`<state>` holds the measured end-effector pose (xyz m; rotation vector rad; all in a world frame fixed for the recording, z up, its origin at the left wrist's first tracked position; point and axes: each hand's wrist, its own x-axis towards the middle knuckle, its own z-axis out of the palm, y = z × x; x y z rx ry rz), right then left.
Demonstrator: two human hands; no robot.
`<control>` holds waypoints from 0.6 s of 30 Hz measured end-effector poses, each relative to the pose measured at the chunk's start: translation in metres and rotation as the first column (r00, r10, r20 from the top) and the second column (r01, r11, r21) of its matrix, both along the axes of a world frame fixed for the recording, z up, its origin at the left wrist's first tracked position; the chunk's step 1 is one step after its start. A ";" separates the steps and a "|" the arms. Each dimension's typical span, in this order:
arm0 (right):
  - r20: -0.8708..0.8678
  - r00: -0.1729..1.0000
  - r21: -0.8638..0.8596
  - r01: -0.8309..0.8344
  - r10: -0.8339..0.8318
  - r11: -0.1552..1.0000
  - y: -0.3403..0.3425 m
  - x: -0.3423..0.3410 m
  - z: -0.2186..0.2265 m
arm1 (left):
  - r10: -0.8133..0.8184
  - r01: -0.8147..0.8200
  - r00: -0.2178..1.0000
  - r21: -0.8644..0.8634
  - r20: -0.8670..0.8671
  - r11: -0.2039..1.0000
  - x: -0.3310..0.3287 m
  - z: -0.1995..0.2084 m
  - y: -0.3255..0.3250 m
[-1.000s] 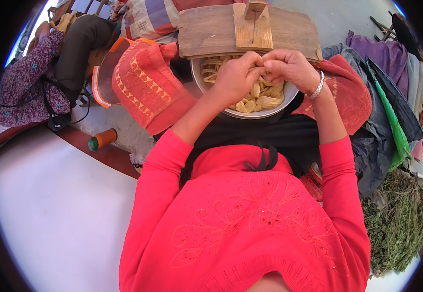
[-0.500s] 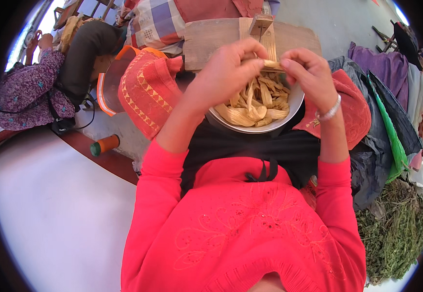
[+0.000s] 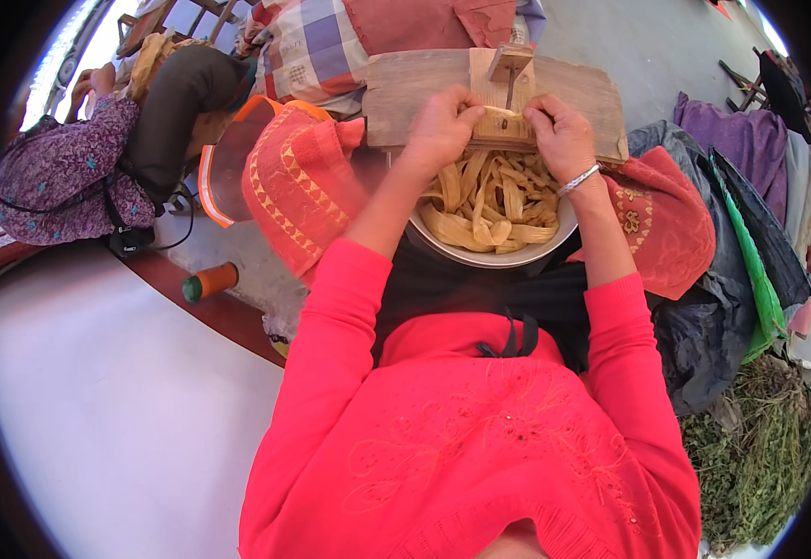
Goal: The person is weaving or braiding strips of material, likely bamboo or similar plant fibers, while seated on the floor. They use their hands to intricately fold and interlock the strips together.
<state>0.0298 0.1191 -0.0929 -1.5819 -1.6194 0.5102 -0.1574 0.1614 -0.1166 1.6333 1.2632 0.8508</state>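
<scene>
A short pale-yellow fibrous strip (image 3: 503,112) stretches between my two hands, in front of an upright wooden peg (image 3: 510,63) with a thin metal rod below its head. My left hand (image 3: 445,126) is closed on the strip's left end, thumb against the fingers. At its right end my right hand (image 3: 560,135) pinches it, a silver bracelet on that wrist. Both hands are over the near edge of a wooden board (image 3: 405,93). Just below them is a metal basin (image 3: 494,262) in my lap, filled with several flat, curled yellowish strips (image 3: 489,205). The strip's exact material cannot be made out.
Red patterned cloths (image 3: 284,182) flank the basin. To the left sits another person in a purple patterned top (image 3: 65,177), near an orange-and-green spool (image 3: 210,281). Piled clothes (image 3: 704,242) and a dried plant bundle (image 3: 760,447) lie to the right.
Both hands have come down with the strip, from above the basin to the wooden piece at the board's near edge. The view has shifted slightly.
</scene>
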 end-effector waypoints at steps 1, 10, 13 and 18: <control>0.085 0.996 -0.001 -0.001 0.001 1.000 0.000 -0.002 0.004 | 0.006 -0.005 0.999 0.034 -0.047 0.999 0.001 0.005 -0.001; 0.278 0.959 0.069 0.029 -0.047 0.997 -0.010 -0.004 0.000 | 0.123 -0.076 0.944 0.163 -0.306 0.984 0.005 0.009 -0.018; 0.370 0.921 0.064 0.105 -0.122 0.992 -0.007 0.015 -0.008 | 0.233 -0.182 0.919 0.182 -0.319 0.966 0.004 0.006 -0.016; 0.554 0.821 0.199 0.030 -0.137 0.980 -0.046 0.010 0.019 | 0.083 -0.080 0.996 0.111 -0.019 0.991 0.011 -0.005 -0.053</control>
